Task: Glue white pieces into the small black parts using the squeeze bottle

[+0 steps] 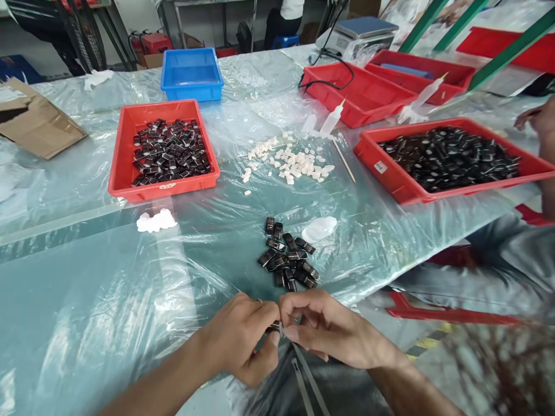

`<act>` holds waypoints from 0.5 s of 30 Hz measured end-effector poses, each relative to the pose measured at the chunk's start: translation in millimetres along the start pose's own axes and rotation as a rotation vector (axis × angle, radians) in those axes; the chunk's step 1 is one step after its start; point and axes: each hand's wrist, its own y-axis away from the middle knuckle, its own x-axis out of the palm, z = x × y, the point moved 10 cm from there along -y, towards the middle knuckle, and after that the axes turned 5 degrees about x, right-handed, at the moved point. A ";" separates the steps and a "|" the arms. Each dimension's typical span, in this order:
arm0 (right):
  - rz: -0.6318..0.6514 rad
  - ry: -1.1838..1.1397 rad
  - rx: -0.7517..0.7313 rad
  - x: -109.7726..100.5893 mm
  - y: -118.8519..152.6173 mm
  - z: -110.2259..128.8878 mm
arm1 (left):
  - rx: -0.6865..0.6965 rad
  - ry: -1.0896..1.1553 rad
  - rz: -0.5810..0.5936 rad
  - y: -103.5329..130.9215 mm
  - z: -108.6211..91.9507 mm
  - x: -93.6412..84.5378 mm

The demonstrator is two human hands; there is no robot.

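My left hand [240,341] and my right hand [323,329] meet at the table's near edge, fingertips pinched together on a small black part [274,327]. Thin metal tweezers [306,372] hang down from my right fingers. Just beyond the hands lies a small pile of black parts [288,260] on the clear plastic sheet [87,300]. A whitish translucent piece [319,229] rests beside that pile. Farther off is a scatter of small white pieces [288,162].
A red tray [125,173] of black parts sits at left, a larger red tray [405,185] of them at right. A blue tray [191,86], more red trays [359,110], dropper bottles [332,120], a scale [359,32] and cardboard [34,124] stand behind. Another person's hand [535,118] shows at right.
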 end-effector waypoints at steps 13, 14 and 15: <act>0.074 -0.138 0.010 -0.2 -1.2 -13.1 | -0.080 0.103 0.066 0.8 8.4 12.7; 0.074 -0.149 0.005 -0.5 -2.0 -14.0 | -0.099 0.104 0.074 1.1 9.7 13.1; 0.074 -0.157 -0.003 -1.2 -2.8 -14.8 | -0.121 0.101 0.086 1.4 11.3 13.5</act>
